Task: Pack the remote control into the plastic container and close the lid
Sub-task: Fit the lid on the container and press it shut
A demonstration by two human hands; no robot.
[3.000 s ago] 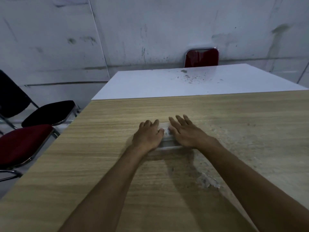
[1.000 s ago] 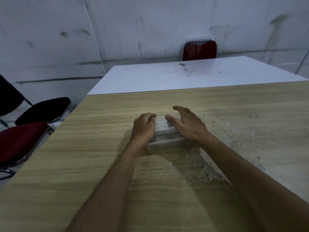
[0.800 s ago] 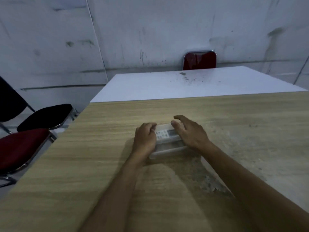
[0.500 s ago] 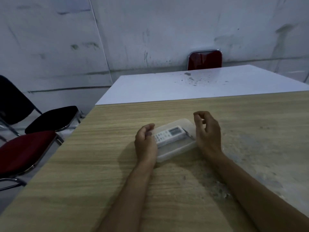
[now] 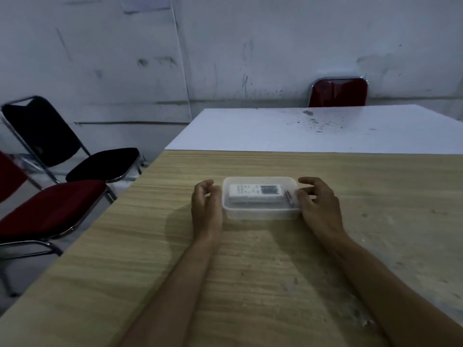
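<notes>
Now, remote [image 5: 256, 193]: lies flat inside the box, lengthwise left to right, buttons and dark screen facing up; seen through the clear lid.
Box [image 5: 261, 212]: clear plastic, rectangular, sits square on the wooden table [image 5: 263, 271] between the two hands.
Lid [image 5: 260, 181]: lies on top of the box; whether every edge is snapped down cannot be told from this view.
Small dark item [image 5: 288, 196]: thin, beside the remote's right end, inside the box; too blurred to name.
Left hand [image 5: 206, 206]: at the box's left end, fingers curled loosely, open and gripping nothing; touching the wall or just beside it, unclear which.
Right hand [image 5: 318, 204]: at the right end, fingers spread and half curled, open, holding nothing; fingertips touch or nearly touch the rim.
Handling, judged: box and remote look light; thin walls likely flex and the smooth plastic may slide on the table.
Where to hold: at the short ends or corners, pressing the lid's rim rather than its centre.
Progress, judged: packing looks done; a last press round the rim may remain.
Around: white table [image 5: 313, 131] beyond, chairs [image 5: 62, 204] at left.
</notes>
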